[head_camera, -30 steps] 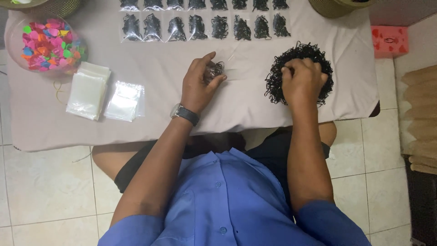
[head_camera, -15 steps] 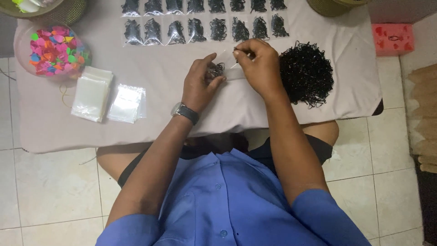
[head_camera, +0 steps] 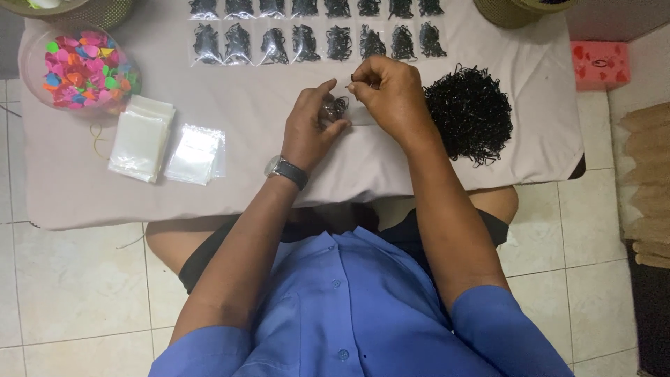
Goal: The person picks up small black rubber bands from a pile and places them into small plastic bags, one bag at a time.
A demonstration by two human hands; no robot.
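- Black elastic bands (head_camera: 333,108), a small clump in a clear bag, sit at the centre of the frame on the cloth-covered desk (head_camera: 279,181), pinned there by my left hand (head_camera: 307,129).
- Risk, as I judge it: the bag's mouth is small and the bands are springy, so a few could pop out and scatter over the cloth if my pinch slips or I push too many at once.
- Another risk: the big loose pile of black bands (head_camera: 469,113) lies just right of my right wrist; a careless sweep of the forearm could drag strands off the desk edge onto the tiled floor (head_camera: 70,279).
- My left hand is partly curled, thumb and fingers pressed around the bag and its clump, holding it against the desk.
- My right hand (head_camera: 391,94) is closed to a tight pinch, fingertips together at the bag's upper edge; whether they grip a band or the bag's lip, I cannot tell.
- Filled bags (head_camera: 314,38) lie in rows across the top of the frame, empty clear bags (head_camera: 164,139) at left, and a bowl of bright coloured pieces (head_camera: 84,70) at upper left.
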